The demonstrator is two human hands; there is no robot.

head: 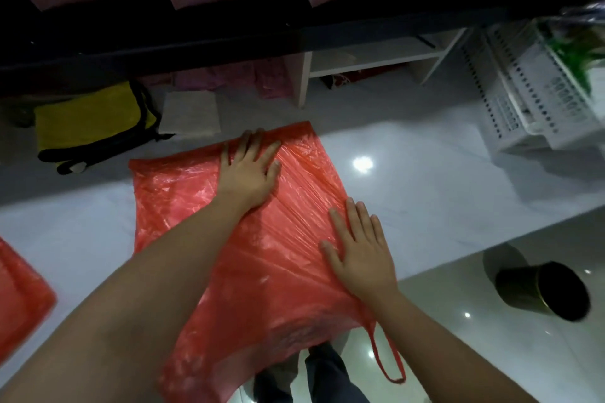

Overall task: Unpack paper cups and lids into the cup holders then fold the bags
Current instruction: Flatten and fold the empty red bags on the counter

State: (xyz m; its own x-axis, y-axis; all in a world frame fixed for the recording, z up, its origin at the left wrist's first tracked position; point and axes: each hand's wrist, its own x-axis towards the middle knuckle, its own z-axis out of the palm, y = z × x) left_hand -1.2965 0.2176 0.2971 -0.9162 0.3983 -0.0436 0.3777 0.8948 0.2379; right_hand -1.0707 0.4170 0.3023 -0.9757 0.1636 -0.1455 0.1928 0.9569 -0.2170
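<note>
The head view looks steeply down, close over a white counter, seemingly from standing height.

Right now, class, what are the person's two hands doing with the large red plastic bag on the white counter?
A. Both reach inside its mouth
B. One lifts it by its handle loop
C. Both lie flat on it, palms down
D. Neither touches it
C: the left hand and the right hand both lie spread, palms down, on the red plastic bag, while its handle loop hangs free over the counter edge.

thin glossy plastic bag, polished white counter
</note>
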